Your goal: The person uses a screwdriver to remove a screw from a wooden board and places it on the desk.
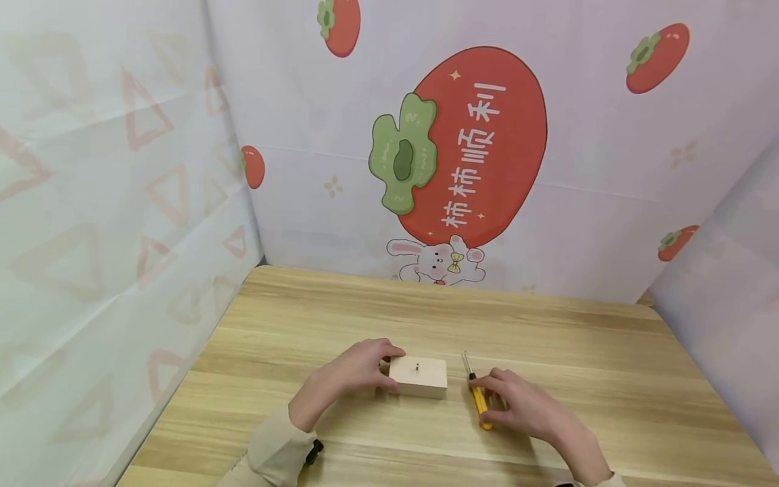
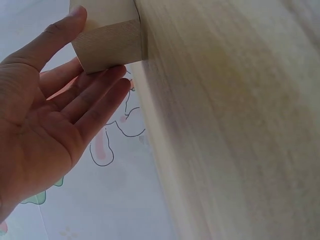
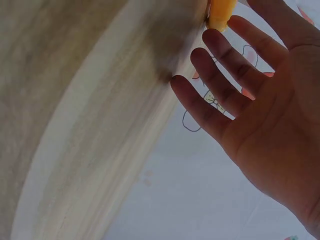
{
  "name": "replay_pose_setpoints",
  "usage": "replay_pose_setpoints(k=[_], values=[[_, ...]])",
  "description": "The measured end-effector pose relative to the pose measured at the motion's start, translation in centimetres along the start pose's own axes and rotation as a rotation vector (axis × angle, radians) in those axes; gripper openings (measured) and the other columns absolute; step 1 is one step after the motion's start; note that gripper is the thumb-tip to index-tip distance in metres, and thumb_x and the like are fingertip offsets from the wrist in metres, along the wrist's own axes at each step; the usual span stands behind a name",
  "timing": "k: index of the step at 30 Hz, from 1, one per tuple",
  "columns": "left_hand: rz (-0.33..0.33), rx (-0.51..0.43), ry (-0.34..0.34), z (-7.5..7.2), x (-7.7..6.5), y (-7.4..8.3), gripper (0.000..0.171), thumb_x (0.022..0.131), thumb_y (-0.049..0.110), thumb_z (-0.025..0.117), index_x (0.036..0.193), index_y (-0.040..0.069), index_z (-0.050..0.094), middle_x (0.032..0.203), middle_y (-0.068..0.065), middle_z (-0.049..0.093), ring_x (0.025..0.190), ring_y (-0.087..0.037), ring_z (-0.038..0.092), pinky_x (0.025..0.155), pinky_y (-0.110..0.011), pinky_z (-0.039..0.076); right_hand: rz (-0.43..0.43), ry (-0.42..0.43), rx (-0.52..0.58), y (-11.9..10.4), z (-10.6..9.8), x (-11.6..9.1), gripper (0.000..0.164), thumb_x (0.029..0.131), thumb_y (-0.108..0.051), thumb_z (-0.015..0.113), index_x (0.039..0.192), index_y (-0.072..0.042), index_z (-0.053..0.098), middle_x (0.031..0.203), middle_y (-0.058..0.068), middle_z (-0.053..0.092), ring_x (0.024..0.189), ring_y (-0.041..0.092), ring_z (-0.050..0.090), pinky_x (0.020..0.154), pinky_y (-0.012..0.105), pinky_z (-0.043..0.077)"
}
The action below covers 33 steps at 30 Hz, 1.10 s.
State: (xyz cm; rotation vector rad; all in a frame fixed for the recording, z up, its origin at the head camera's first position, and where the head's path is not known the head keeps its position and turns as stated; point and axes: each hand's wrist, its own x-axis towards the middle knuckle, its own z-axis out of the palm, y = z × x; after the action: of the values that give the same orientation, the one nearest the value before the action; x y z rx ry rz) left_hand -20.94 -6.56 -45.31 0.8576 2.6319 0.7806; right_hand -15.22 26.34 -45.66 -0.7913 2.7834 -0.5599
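Observation:
A pale wooden block lies on the table with a small dark screw standing up from its top. My left hand holds the block's left end, thumb on the near side and fingers on the far side; the left wrist view shows the thumb and fingertips at the block's end. To the right is a screwdriver with a yellow handle and thin metal shaft, its tip pointing away from me. Thumb and forefinger of my right hand pinch its handle, while the other fingers reach out loosely in the right wrist view.
The wood-grain table runs back to a printed cloth with persimmons and a rabbit. More cloth hangs along the left side, and another panel along the right.

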Motion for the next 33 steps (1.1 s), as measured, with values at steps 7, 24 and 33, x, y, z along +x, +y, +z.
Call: replay_pose_setpoints(k=[7, 24, 33], values=[[-0.021, 0.008, -0.008, -0.08, -0.02, 0.17, 0.059, 0.082, 0.032, 0.082, 0.133, 0.01, 0.064, 0.12, -0.003, 0.066, 0.108, -0.016, 0.062, 0.093, -0.033, 0.051, -0.025, -0.009, -0.031, -0.23, 0.17, 0.17, 0.041, 0.088, -0.039, 0.073, 0.123, -0.02, 0.07, 0.086, -0.013, 0.05, 0.077, 0.002, 0.042, 0.063, 0.019, 0.036], [-0.031, 0.038, 0.005, 0.12, -0.02, 0.51, 0.058, 0.08, 0.032, 0.083, 0.131, 0.011, 0.065, 0.117, -0.003, 0.066, 0.104, -0.017, 0.063, 0.091, -0.033, 0.051, -0.002, -0.023, 0.036, -0.61, 0.28, -0.35, 0.044, 0.078, -0.033, 0.082, 0.119, -0.021, 0.07, 0.093, -0.011, 0.053, 0.078, 0.003, 0.049, 0.064, 0.018, 0.041], [-0.034, 0.044, 0.012, 0.03, -0.12, 0.63, 0.059, 0.079, 0.032, 0.084, 0.131, 0.011, 0.065, 0.118, -0.004, 0.066, 0.105, -0.017, 0.064, 0.09, -0.032, 0.051, -0.073, 0.023, -0.007, -0.81, 0.24, -0.14, 0.034, 0.084, -0.022, 0.078, 0.118, -0.024, 0.072, 0.092, -0.012, 0.052, 0.074, 0.0, 0.048, 0.061, 0.017, 0.041]])
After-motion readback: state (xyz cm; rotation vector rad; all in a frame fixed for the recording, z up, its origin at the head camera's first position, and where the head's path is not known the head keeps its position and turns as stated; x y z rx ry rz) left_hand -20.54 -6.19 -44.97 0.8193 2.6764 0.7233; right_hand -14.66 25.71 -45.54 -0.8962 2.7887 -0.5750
